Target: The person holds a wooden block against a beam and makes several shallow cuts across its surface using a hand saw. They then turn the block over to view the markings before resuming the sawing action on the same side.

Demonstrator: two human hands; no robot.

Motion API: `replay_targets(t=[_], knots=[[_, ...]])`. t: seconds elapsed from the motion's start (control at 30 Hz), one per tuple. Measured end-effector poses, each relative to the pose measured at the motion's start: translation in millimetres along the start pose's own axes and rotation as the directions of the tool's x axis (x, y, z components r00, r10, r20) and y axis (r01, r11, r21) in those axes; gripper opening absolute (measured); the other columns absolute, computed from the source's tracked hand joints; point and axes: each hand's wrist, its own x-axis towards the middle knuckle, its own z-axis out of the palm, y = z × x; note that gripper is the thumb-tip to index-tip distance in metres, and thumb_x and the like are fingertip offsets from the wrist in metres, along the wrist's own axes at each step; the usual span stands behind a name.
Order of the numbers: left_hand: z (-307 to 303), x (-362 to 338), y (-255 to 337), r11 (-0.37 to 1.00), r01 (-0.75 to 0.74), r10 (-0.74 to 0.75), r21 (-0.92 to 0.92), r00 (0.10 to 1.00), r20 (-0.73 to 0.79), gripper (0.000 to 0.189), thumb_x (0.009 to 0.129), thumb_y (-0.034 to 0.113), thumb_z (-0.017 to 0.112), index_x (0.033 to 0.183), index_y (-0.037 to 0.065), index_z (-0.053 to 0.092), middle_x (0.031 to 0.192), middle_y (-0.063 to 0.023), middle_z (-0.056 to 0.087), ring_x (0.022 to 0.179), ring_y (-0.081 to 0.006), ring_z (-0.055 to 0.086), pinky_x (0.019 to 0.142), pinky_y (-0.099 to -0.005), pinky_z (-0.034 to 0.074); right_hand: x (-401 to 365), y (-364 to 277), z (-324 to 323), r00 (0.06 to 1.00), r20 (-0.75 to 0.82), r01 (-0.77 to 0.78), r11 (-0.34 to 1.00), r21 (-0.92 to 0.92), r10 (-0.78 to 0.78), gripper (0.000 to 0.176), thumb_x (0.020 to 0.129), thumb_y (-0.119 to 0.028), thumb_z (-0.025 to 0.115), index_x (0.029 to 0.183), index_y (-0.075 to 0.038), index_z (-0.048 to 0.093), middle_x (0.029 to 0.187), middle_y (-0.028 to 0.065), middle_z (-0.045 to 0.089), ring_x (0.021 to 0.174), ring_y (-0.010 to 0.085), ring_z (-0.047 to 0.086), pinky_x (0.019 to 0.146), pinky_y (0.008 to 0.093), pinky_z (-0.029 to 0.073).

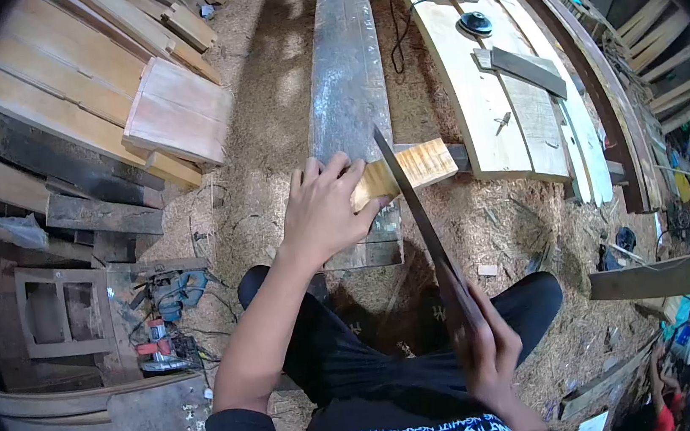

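My left hand grips a short light-coloured wood block, which lies crosswise on a long, worn bench plank. The block's right end sticks out past the plank's edge. In my right hand is a handsaw, its fingers closed round the handle. The dark blade slants up and away from me, crossing the block just right of my left fingers. Whether its teeth have cut into the wood cannot be made out. Under the block's far side, a dark piece shows partly.
Right of the bench, pale boards carry a black disc and a dark wood strip. Stacked timber stands at left. Power tools lie on the left floor amid shavings. Another person's red sleeve shows at lower right.
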Motion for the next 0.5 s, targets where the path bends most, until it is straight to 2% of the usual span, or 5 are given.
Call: replay_targets(t=[0.23,0.27,0.3,0.43,0.5], knots=[[-3.0,-2.7,1.1,1.0,0.013,-0.013,0.018,1.0,0.014,0.058,0.089,0.042,0.075,0.132,0.004,0.069,0.123,-0.0096,0.064,0.112,-0.0348,0.057,0.101,-0.0484,0.046,20.6,6.6,5.3,0.994,0.077,0.077,0.996,-0.036,-0.074,0.056,0.113,-0.032,0.049,0.156,0.004,0.047,0.113,0.0056,0.068,0.067,0.0027,0.046,0.06,0.0181,0.037],[-1.3,-0.2,-0.2,1.0,0.007,-0.007,0.012,1.0,-0.001,0.059,0.089,0.044,0.075,0.133,0.004,0.069,0.124,-0.0093,0.063,0.111,-0.0331,0.057,0.1,-0.0481,0.046,-1.3,1.6,-5.2,0.999,0.037,0.028,0.996,-0.087,-0.024,0.048,0.11,-0.017,0.046,0.153,0.004,0.051,0.102,0.0108,0.073,0.069,0.0073,0.054,0.067,0.023,0.045],[1.2,3.1,-2.9,1.0,0.014,-0.014,0.005,1.0,-0.005,0.059,0.089,0.044,0.075,0.133,0.004,0.069,0.124,-0.0093,0.063,0.111,-0.0331,0.057,0.1,-0.0481,0.046,-26.7,-0.4,-12.2,0.988,-0.046,0.142,0.986,-0.092,-0.147,0.048,0.111,-0.019,0.045,0.153,0.003,0.053,0.106,0.0122,0.075,0.069,0.0062,0.056,0.066,0.0214,0.045],[2.4,-0.2,-3.0,1.0,-0.02,0.02,-0.003,1.0,-0.024,0.058,0.086,0.042,0.078,0.128,0.004,0.07,0.12,-0.0105,0.064,0.109,-0.0365,0.058,0.1,-0.049,0.046,5.5,-10.7,-1.7,0.991,0.018,0.132,0.974,-0.183,-0.131,0.048,0.112,-0.021,0.045,0.152,0.003,0.053,0.112,0.0144,0.077,0.071,0.0073,0.059,0.068,0.0219,0.047],[2.4,0.1,-1.5,1.0,-0.009,0.008,-0.015,0.999,-0.042,0.058,0.086,0.042,0.078,0.129,0.004,0.07,0.12,-0.0104,0.064,0.108,-0.0363,0.058,0.101,-0.049,0.046,37.4,2.2,8.4,0.997,0.077,-0.002,0.996,-0.095,0.009,0.057,0.114,-0.033,0.046,0.154,0.007,0.048,0.094,0.0059,0.066,0.075,0.0082,0.059,0.066,0.0222,0.046]])
